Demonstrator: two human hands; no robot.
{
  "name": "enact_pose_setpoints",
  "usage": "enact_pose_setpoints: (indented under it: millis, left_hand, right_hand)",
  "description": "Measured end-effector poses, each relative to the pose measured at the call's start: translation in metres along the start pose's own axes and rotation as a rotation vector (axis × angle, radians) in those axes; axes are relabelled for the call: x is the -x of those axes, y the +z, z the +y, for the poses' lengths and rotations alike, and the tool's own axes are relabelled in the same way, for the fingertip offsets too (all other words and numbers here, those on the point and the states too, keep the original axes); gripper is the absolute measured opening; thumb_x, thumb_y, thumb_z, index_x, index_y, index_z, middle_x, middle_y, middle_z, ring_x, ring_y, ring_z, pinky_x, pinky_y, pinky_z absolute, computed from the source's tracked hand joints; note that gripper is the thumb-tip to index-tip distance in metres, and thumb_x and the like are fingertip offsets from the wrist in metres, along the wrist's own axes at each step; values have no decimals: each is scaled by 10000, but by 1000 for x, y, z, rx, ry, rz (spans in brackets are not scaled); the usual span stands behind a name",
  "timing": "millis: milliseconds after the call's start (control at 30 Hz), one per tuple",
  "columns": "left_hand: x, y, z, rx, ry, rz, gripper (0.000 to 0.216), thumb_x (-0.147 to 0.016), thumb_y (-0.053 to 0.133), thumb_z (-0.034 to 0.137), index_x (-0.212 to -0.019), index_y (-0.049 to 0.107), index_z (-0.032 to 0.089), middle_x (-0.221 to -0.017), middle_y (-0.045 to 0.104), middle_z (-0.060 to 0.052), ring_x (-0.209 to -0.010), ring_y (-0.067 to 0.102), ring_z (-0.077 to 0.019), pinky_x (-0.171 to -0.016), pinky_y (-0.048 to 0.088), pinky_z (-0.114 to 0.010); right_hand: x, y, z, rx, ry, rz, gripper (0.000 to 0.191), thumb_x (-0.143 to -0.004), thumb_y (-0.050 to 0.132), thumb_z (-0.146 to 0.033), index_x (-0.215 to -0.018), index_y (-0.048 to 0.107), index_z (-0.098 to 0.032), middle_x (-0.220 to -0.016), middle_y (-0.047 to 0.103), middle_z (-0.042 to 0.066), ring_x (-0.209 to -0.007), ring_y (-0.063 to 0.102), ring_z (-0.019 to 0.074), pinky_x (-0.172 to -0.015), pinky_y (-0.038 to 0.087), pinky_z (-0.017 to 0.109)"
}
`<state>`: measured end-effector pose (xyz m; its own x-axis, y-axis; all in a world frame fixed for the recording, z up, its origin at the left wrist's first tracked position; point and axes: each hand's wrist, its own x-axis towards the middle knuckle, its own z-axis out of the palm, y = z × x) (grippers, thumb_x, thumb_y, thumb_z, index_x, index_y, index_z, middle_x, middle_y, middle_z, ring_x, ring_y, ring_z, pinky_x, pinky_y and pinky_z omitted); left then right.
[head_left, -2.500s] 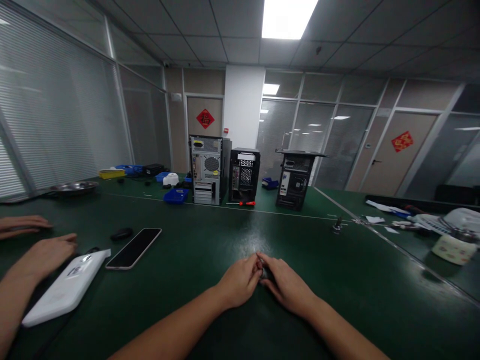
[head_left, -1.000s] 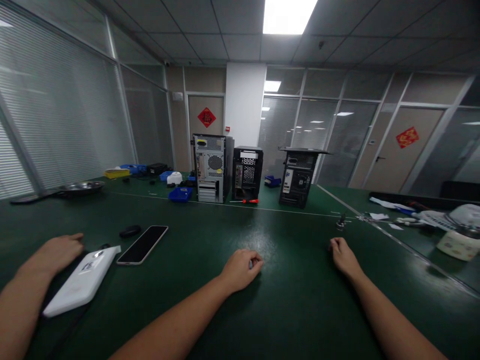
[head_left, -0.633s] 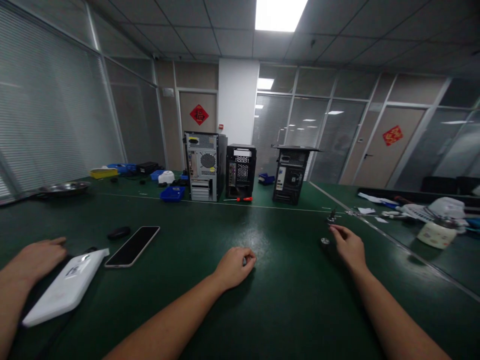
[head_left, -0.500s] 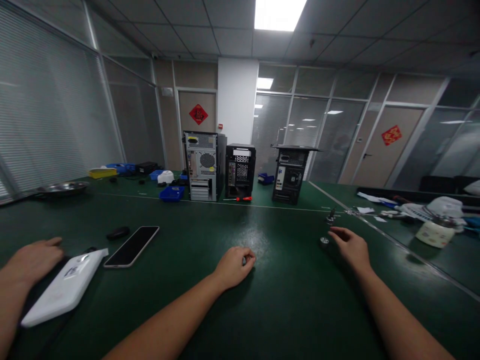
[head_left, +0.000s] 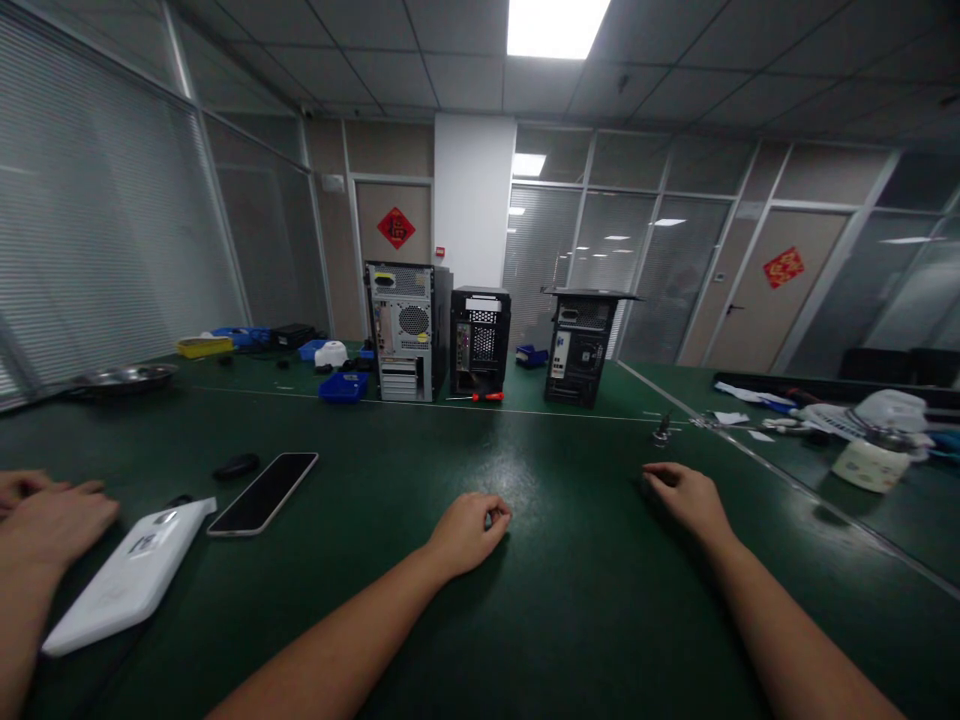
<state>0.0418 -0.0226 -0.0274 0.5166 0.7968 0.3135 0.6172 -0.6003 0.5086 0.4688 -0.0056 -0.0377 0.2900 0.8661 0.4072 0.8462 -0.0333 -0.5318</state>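
My left hand (head_left: 466,530) rests on the green table (head_left: 570,600) near the middle. Its fingers are curled, with thumb and forefinger pinched on a tiny dark thing I cannot make out. My right hand (head_left: 681,495) lies further right, fingers bent down and closed over a small round metal piece, which they now hide. A second small metal part (head_left: 661,432) stands on the table just beyond it.
Another person's hands (head_left: 45,520) rest at the left by a white device (head_left: 124,585), a black phone (head_left: 262,492) and a small dark object (head_left: 236,466). Three computer cases (head_left: 409,330) stand at the back with a red screwdriver (head_left: 480,396) and blue bins (head_left: 341,387). Clutter lies far right.
My hands parted: the right one moved right, set a small metal piece on the table, then closed back over it. The left hand stayed put. The other person's second hand has come back into view.
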Motion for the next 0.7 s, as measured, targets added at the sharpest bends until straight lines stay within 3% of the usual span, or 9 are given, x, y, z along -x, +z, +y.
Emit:
enact_pose_setpoints:
  millis: [333, 500, 700]
  left_hand:
    - [0, 3, -5, 27, 40, 19, 242, -924, 517, 305, -952, 734, 203, -834, 706, -37, -778, 626, -184, -723, 421, -274]
    - [0, 3, -6, 28, 45, 9, 242, -923, 517, 305, -953, 735, 203, -830, 702, -35, -773, 623, -181, -715, 424, -272]
    - [0, 2, -5, 16, 35, -3, 247, -924, 514, 306, -960, 733, 197, -852, 709, -43, -807, 630, -188, -730, 430, -272]
  right_hand:
    - [6, -5, -10, -30, 29, 79, 426, -734, 657, -585, -913, 739, -208, -886, 756, 81, -854, 695, 269, -767, 517, 380]
    - [5, -5, -9, -55, 38, 38, 374, -728, 655, -560, -838, 728, -210, -898, 757, 80, -852, 692, 260, -783, 512, 373]
    - [0, -1, -1, -43, 57, -5, 411, -735, 643, -565, -899, 750, -204, -935, 757, 86, -869, 688, 262, -785, 505, 372]
